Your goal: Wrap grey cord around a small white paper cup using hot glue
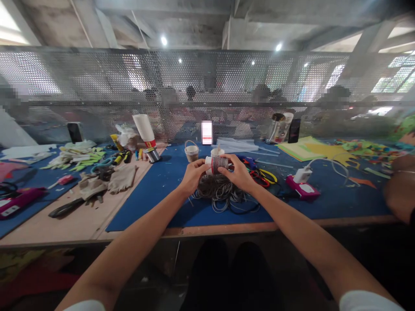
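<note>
Toward the left of the bench, pale work gloves [121, 179] lie on bare board, with a clear plastic bag [126, 137] farther back; its contents are too blurred to tell. Next comes a leaning stack of white paper cups [142, 128], nested in one another, the lowest one red. A shiny silver cylinder [152, 155] stands just in front of the stack. Farther right on the blue mat [152, 198] is a small pale bucket [192, 153] with a thin arched handle; its inside is hidden.

The left hand [194, 175] is curled, its thumb and fingers pinching the bare white end of a cord-wrapped paper cup [218, 165]. The cup is held sideways above the mat between both hands, near the middle of the bench, gray cord wound around its right part. Just behind it, a white cup [217, 152] is partly covered, with something pale sticking up from it. Below lies a loose tangle of gray cord [223, 194]. The right hand [240, 172] is bent around the wound end, thumb pressed on the cord, fingers mostly out of sight behind.

Farther right, a clear tumbler [275, 130] with a dark lid stands at the back; what it holds is unclear.
</note>
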{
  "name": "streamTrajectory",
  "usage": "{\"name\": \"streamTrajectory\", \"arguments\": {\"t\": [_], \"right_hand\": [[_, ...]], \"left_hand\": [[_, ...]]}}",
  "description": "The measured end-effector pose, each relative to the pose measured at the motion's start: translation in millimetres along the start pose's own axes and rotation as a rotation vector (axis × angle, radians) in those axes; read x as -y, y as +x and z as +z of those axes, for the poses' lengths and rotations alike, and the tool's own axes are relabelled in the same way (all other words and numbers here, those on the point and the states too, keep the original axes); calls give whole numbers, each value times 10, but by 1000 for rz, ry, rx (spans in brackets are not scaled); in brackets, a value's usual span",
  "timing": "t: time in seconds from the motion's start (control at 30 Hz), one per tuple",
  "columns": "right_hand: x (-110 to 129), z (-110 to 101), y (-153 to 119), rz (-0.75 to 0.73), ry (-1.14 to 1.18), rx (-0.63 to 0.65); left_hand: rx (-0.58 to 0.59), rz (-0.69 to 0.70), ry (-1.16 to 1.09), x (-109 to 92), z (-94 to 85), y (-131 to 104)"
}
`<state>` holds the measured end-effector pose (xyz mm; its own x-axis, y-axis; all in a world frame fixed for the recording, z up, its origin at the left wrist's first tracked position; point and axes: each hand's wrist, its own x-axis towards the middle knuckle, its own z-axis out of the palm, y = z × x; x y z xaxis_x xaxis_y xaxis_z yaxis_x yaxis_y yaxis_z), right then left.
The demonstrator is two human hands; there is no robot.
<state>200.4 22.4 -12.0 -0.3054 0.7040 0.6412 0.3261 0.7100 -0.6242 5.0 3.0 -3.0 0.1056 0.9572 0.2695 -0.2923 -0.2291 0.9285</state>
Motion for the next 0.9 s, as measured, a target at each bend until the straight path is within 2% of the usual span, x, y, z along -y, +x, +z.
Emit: {"name": "streamTrajectory", "arguments": {"t": [0.33,0.6,0.7,0.9], "right_hand": [[-17,11,3,-29,-43,4],[-25,28,-9,-20,-8,25],[-9,26,-7,8,14,22],[10,-33,21,121,145,-20]], "left_hand": [[-37,10,111,53,-33,26],[-81,6,169,-1,-14,0],[-74,-1,135,-6,-7,2],[11,42,-14,-6,-35,16]]}}
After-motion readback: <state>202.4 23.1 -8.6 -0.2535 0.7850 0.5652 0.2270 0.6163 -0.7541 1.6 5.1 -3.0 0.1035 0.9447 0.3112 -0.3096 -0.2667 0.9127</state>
